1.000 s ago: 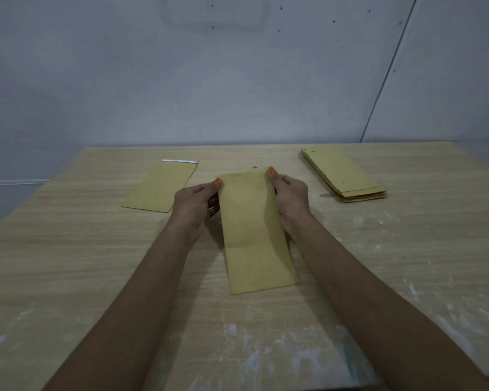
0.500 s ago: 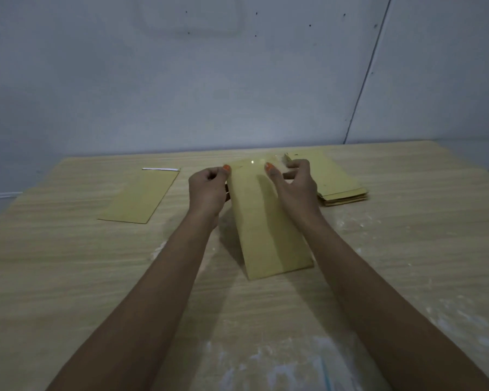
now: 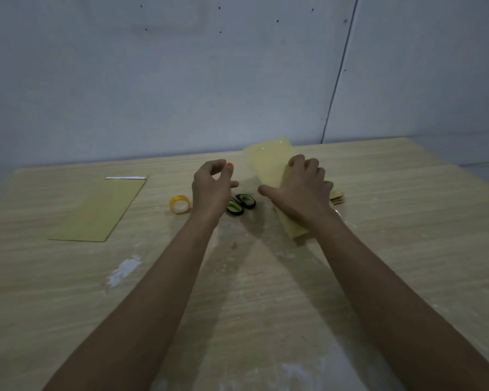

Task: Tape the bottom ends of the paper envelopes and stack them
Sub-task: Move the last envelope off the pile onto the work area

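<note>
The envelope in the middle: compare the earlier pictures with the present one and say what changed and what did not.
The right hand alone carries the envelope rightward over the stack; the left hand has let go. Tape roll and scissors, covered before, now show. The single envelope on the left stayed.

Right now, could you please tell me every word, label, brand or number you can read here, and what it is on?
None can be read.
Tape roll: no print visible.
Scissors: no readable marking on the handles.
Lone envelope and carried envelope: plain faces, no writing visible.
</note>
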The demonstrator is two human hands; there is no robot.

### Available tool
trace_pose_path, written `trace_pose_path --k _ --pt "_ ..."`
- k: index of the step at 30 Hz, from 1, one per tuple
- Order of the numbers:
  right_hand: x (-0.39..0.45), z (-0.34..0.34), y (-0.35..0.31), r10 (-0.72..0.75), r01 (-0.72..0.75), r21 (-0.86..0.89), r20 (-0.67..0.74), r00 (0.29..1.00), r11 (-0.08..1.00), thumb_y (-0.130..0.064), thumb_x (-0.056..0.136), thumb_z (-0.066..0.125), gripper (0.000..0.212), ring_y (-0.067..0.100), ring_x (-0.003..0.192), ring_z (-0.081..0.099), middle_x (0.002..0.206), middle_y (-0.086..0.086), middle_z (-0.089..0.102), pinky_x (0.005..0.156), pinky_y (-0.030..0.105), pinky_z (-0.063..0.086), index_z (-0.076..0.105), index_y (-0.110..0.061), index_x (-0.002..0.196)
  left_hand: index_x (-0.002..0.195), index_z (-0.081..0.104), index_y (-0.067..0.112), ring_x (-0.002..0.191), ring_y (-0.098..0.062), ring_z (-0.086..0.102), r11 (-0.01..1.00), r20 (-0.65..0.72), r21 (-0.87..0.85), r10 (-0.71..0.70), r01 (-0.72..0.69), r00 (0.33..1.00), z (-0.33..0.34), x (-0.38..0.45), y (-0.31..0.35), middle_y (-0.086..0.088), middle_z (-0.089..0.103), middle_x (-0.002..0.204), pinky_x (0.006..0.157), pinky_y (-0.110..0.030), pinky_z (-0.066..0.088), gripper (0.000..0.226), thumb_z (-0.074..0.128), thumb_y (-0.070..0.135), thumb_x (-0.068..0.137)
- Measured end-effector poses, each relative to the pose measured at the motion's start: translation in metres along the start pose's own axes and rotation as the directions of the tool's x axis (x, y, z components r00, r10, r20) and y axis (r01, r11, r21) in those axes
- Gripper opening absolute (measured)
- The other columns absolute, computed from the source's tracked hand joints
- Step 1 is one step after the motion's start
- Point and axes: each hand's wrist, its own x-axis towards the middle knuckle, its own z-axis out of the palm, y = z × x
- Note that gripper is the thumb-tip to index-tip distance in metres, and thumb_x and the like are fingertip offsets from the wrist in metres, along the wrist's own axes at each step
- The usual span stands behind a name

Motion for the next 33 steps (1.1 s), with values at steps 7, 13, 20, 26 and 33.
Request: trace_pose_path --k 7,13,20,26,33 --pt "0.069 0.012 0.017 0.141 -0.132 -0.08 0.128 0.982 0.988 -0.077 0.068 0.063 0.107 0.04 0.132 0.034 0.146 0.019 0.034 0.103 0.057 0.031 0.028 -0.012 0.145 0.1 0.063 0.022 0.078 -0.024 0.069 0.929 0.125 0.278 0.216 -0.243 0.969 -0.018 0.005 -0.025 -0.001 0.066 0.107 0.07 -0.031 0.053 0.011 0.06 0.012 0.096" --pt "0.082 0.026 0.019 0.124 -0.099 -0.138 0.188 0.974 0.986 -0.079 0.074 0.056 0.104 0.043 0.139 0.026 0.151 0.02 0.031 0.11 0.07 0.014 0.029 -0.012 0.148 0.094 0.062 0.028 0.065 -0.028 0.065 0.895 0.185 0.27 0.313 -0.354 0.932 -0.025 0.001 -0.026 0.013 0.064 0.101 0.065 -0.037 0.053 0.023 0.061 0.005 0.094" --pt "0.047 0.044 -0.008 -0.175 0.175 -0.014 -0.139 0.975 0.984 -0.05 0.081 0.059 0.038 0.03 0.119 0.043 0.119 0.004 0.06 0.098 0.045 0.023 0.068 -0.024 0.106 0.095 0.063 0.019 0.05 -0.031 0.056 0.845 0.151 0.227 0.461 -0.485 0.874 -0.039 -0.005 -0.019 0.013 0.065 0.097 0.052 -0.035 0.046 0.016 0.061 0.004 0.093" --pt "0.012 0.055 -0.031 -0.368 0.402 0.126 -0.23 0.901 0.907 -0.037 0.079 0.061 0.016 0.024 0.091 0.054 0.081 -0.005 0.065 0.081 0.04 0.025 0.069 -0.024 0.073 0.094 0.066 0.015 0.055 -0.014 0.05 0.803 -0.107 0.333 0.553 -0.494 0.826 -0.089 -0.002 -0.02 0.002 0.064 0.087 0.058 -0.026 0.043 0.013 0.057 0.011 0.086" --pt "-0.023 0.06 -0.054 -0.468 0.512 0.144 -0.256 0.846 0.847 -0.031 0.079 0.062 0.016 0.017 0.076 0.053 0.066 -0.009 0.062 0.073 0.033 0.022 0.063 -0.021 0.067 0.126 0.059 0.013 0.128 -0.033 0.047 0.521 -0.158 0.851 0.121 0.073 0.98 -0.172 -0.003 -0.05 -0.014 0.052 0.135 0.107 -0.05 0.029 0.043 0.065 0.038 0.09"
